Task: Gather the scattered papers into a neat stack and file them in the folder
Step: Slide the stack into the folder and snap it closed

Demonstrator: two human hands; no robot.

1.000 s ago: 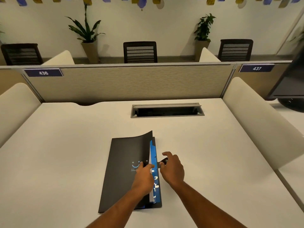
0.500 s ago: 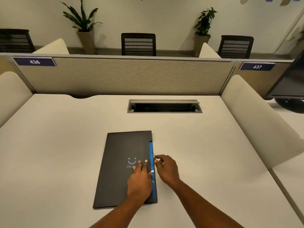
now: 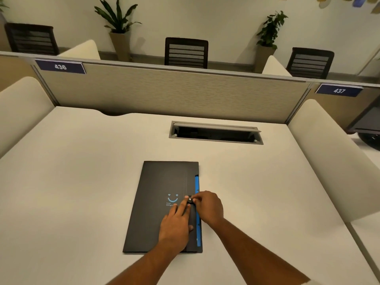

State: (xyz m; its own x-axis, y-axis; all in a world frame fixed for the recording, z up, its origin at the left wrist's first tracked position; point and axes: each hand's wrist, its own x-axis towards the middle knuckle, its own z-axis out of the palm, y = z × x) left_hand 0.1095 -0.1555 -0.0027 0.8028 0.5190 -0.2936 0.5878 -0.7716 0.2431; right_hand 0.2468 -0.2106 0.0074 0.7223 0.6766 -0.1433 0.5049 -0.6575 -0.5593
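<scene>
A black folder (image 3: 156,194) with a blue smiley print lies closed and flat on the white desk (image 3: 82,182). A thin blue strip (image 3: 197,186) shows along its right edge. No loose papers are visible. My left hand (image 3: 174,225) lies flat on the cover, fingers spread and pressing down beside the clasp. My right hand (image 3: 207,206) comes in from the right edge and pinches the small round black clasp button (image 3: 190,200) on the cover between thumb and fingers.
A grey cable slot (image 3: 216,133) is cut into the desk behind the folder. A beige partition (image 3: 164,91) with labels 436 and 437 closes off the back. Cream side dividers stand left and right. Chairs and potted plants are beyond.
The folder's cover, lifted a second ago, came down flat. My right hand moved from the folder's edge onto the clasp button, and my left hand pressed the cover.
</scene>
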